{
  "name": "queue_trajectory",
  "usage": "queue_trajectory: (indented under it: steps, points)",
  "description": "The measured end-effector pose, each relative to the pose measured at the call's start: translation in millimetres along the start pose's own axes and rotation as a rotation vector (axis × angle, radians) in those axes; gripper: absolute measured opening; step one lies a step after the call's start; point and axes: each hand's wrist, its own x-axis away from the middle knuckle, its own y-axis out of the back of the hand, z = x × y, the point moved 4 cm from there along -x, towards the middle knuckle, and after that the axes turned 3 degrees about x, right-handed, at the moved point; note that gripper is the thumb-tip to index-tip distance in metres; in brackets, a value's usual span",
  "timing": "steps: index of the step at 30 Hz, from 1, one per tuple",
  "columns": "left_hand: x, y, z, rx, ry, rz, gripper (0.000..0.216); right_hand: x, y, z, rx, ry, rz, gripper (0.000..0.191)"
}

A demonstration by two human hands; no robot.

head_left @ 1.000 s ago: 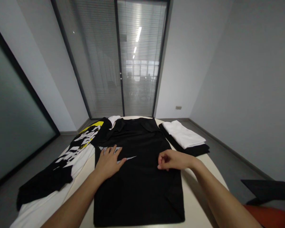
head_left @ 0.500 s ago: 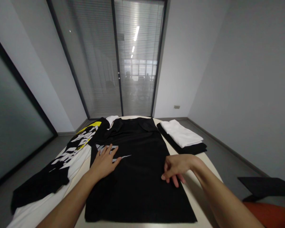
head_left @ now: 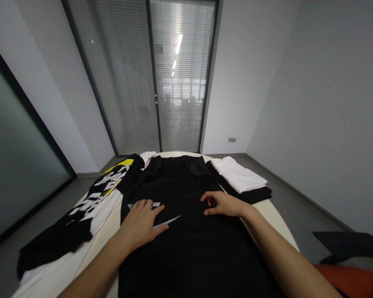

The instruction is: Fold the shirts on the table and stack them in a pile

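A black T-shirt with a pale grey print lies spread on the table, its neckline at the far end and its hem out of view at the bottom. My left hand rests flat on the print, fingers stretched and thumb out. Over the right side of the shirt is my right hand. Its fingers are loosely bent, with a gap between thumb and forefinger and no cloth seen in it.
Left of the shirt lie black garments with a yellow and white print over white cloth. A folded white garment sits on black folded cloth at the right. An orange-seated chair stands beside the table.
The black T-shirt has slid toward me, its hem leaving view. My left hand came nearer with it. My right hand moved away from me, and its hanging fingers now point left.
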Motion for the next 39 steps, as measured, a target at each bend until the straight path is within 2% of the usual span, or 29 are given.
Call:
queue_trajectory:
  steps: [3, 6, 8, 10, 13, 14, 15, 18, 19, 23, 26, 29, 32, 35, 39]
  points:
    - [-3, -1, -1, 0.052, -0.063, -0.001, 0.073, -1, -1, -6, -0.032, -0.024, 0.055, 0.06]
    - [-6, -10, 6, 0.129, -0.051, 0.096, 0.081, -6, 1, -7, -0.024, -0.07, 0.116, 0.066]
    - [-6, -14, 9, 0.16, -0.038, 0.144, 0.082, -12, 4, -4, -0.002, -0.109, 0.182, 0.071]
    - [-5, -14, 10, 0.162, -0.04, 0.129, 0.083, -19, 8, 3, 0.035, -0.167, 0.276, 0.074]
    - [-2, -12, 6, 0.147, -0.075, 0.092, 0.087, -29, 10, 16, 0.117, -0.342, 0.494, 0.057]
    - [-1, -11, 4, 0.149, -0.092, 0.087, 0.089, -34, 11, 23, 0.169, -0.364, 0.524, 0.053]
    - [-1, -9, 2, 0.155, -0.107, 0.084, 0.09, -42, 13, 30, 0.238, -0.344, 0.464, 0.05]
    - [-3, -4, 0, 0.166, -0.109, 0.045, 0.081, -65, 21, 55, 0.394, -0.216, -0.015, 0.039]
    - [-5, -2, 2, 0.157, -0.092, 0.015, 0.074, -69, 18, 60, 0.394, -0.202, -0.124, 0.037]
    - [-12, 3, 25, 0.046, 0.06, -0.115, 0.056, -77, -14, 65, 0.363, -0.157, -0.254, 0.035]
    - [-15, -3, 51, -0.023, 0.214, -0.105, 0.057, -71, -31, 62, 0.353, -0.101, -0.36, 0.025]
    - [-15, -10, 72, -0.056, 0.353, -0.111, 0.056, -65, -37, 59, 0.325, -0.054, -0.395, 0.02]
    - [-17, -13, 84, -0.078, 0.401, -0.119, 0.053, -63, -35, 62, 0.35, 0.015, -0.399, 0.02]
    - [-20, -14, 90, -0.093, 0.382, -0.121, 0.048, -62, -37, 79, 0.379, 0.192, -0.36, 0.02]
    - [-23, -15, 100, -0.092, 0.369, -0.146, 0.044, -56, -53, 119, 0.356, 0.481, -0.213, 0.023]
